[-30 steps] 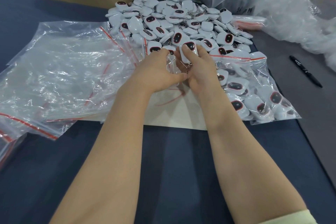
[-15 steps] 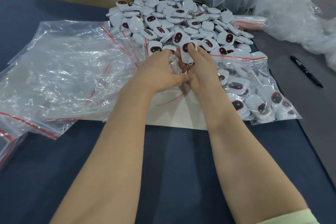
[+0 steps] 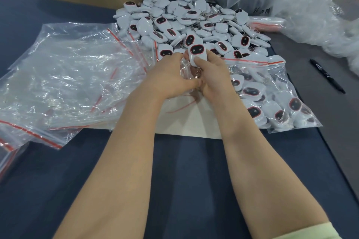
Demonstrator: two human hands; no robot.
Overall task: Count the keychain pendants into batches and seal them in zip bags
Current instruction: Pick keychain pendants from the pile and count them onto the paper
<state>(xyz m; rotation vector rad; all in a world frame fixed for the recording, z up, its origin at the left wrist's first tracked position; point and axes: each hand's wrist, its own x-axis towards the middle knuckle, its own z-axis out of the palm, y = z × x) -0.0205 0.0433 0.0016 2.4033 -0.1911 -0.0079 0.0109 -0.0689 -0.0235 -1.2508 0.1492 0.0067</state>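
Pendant [image 3: 196, 52] lifted in right hand [image 3: 213, 75], white (red-rimmed black face)

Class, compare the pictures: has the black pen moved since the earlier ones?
No. The pen lies at the same spot and slant, just right of the filled bag.

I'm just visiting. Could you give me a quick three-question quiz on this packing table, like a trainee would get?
1. True or false: the black marker lies right of the loose pendant pile.
2. The right hand grips: A) the marker, B) a white pendant, C) a cardboard box.
3. Fill in: the filled zip bag lies ___ of the right hand.
Key: 1 true; 2 B; 3 right.
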